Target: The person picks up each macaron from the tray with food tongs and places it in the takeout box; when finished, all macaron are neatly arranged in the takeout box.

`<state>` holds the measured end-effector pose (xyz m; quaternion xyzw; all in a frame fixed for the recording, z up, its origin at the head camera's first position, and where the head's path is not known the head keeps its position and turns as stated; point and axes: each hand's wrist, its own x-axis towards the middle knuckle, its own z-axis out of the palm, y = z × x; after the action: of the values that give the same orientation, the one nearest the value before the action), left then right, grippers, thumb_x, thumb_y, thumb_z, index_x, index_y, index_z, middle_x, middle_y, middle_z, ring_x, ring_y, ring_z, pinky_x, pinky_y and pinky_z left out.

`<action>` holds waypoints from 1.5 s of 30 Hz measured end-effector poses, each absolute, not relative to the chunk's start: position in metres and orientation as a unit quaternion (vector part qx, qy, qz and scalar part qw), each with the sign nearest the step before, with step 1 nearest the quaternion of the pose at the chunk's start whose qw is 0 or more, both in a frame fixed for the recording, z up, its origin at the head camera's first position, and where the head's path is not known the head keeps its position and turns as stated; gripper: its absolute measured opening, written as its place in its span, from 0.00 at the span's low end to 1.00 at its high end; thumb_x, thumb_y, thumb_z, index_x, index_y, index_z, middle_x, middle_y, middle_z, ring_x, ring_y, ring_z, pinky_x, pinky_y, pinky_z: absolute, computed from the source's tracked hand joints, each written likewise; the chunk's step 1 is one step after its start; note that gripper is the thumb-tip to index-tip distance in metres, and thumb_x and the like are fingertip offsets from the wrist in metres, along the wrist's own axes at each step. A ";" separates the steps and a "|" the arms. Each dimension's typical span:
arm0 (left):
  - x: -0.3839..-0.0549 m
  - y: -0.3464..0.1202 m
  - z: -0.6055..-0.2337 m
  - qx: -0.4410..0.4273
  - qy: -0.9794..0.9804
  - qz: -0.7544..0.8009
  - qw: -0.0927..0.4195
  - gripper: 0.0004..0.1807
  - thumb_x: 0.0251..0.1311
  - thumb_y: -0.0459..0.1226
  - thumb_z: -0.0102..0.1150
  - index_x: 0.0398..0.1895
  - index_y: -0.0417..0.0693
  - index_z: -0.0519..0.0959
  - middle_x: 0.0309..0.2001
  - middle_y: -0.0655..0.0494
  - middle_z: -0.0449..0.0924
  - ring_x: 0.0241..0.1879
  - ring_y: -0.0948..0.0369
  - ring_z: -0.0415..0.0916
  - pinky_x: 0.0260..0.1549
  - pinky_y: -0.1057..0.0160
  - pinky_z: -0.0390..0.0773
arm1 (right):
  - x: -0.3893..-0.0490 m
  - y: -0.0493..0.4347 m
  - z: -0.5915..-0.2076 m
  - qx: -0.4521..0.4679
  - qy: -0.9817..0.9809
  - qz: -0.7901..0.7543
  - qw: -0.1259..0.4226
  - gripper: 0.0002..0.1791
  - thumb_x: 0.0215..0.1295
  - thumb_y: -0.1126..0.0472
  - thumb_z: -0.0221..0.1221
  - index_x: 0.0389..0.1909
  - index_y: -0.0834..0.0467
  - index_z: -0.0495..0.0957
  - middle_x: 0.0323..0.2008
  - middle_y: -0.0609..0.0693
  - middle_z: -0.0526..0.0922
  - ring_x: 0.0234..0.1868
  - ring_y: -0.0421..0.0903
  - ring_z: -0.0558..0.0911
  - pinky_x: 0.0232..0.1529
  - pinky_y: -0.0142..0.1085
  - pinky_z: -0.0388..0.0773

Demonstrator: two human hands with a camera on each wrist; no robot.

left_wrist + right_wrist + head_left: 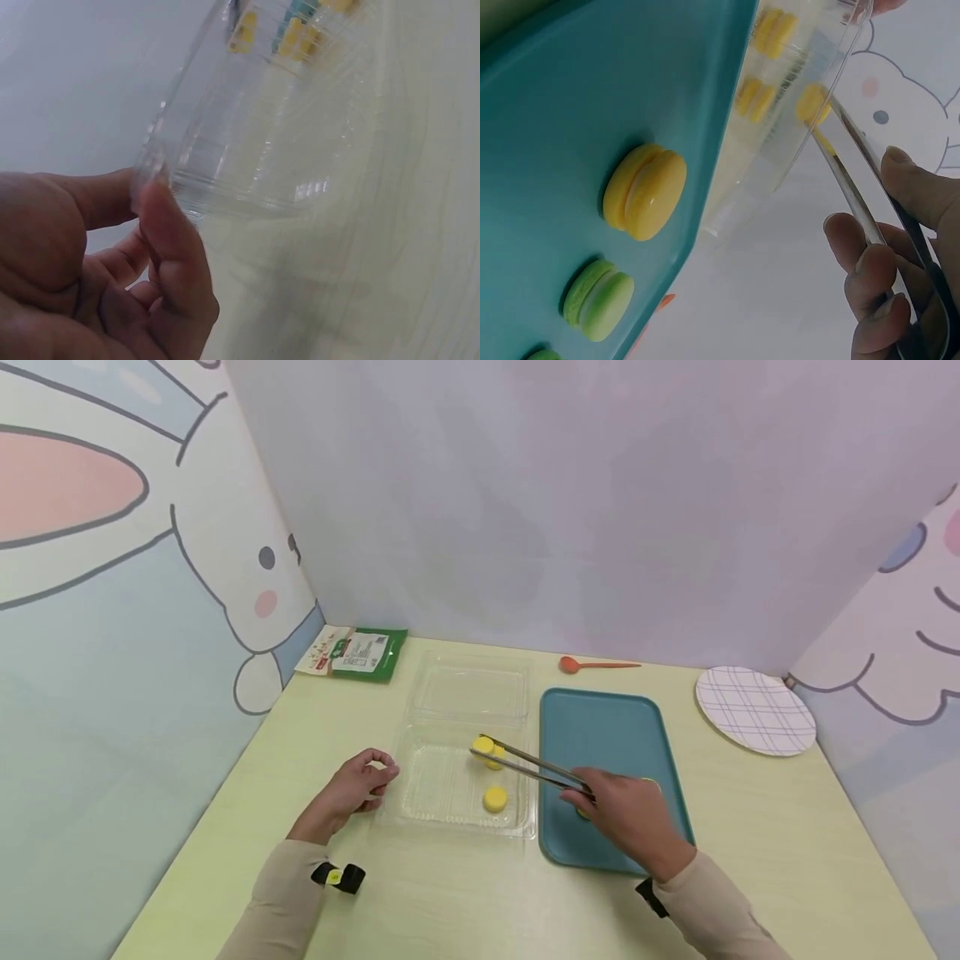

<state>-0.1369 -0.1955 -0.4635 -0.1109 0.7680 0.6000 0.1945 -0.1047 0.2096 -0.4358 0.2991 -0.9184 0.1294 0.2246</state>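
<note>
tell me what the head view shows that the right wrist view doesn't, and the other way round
Only the head view shows the checked plate and green packet. Only the right wrist view plainly shows a green macaron on the blue tray, which the right hand partly covers from above. Both show the tray, clear container, yellow macarons and tongs in the right hand.

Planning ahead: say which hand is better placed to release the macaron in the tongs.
Right hand, probably: its tongs hold the macaron at the clear box; the left hand pinches the box's edge.
</note>
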 end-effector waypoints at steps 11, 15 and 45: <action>-0.137 -0.195 -0.463 -0.111 0.768 0.601 0.192 0.13 0.73 0.40 0.58 0.50 0.42 0.71 0.27 0.53 0.68 0.27 0.59 0.68 0.27 0.63 0.74 | -0.114 0.193 -0.439 0.324 -0.914 0.106 0.222 0.31 0.72 0.33 0.41 0.32 0.56 0.76 0.15 0.37 0.66 0.12 0.32 0.59 0.11 0.30 0.52; -0.136 -0.196 -0.463 -0.112 0.768 0.600 0.194 0.12 0.73 0.40 0.57 0.50 0.43 0.71 0.27 0.52 0.68 0.26 0.59 0.68 0.27 0.63 0.74 | -0.117 0.187 -0.439 0.339 -0.908 0.091 0.229 0.27 0.73 0.35 0.47 0.31 0.55 0.71 0.14 0.38 0.57 0.11 0.33 0.53 0.11 0.30 0.48; -0.137 -0.199 -0.465 -0.084 0.757 0.615 0.203 0.12 0.74 0.41 0.56 0.49 0.42 0.71 0.26 0.54 0.68 0.24 0.60 0.66 0.25 0.63 0.73 | -0.120 0.185 -0.448 0.340 -0.902 0.098 0.249 0.23 0.69 0.38 0.58 0.29 0.54 0.70 0.13 0.38 0.56 0.11 0.33 0.52 0.12 0.29 0.47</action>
<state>-0.1365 -0.1991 -0.4647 -0.0843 0.7570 0.6154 0.2025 -0.1196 0.1845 -0.4479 0.3397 -0.9016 0.0980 0.2494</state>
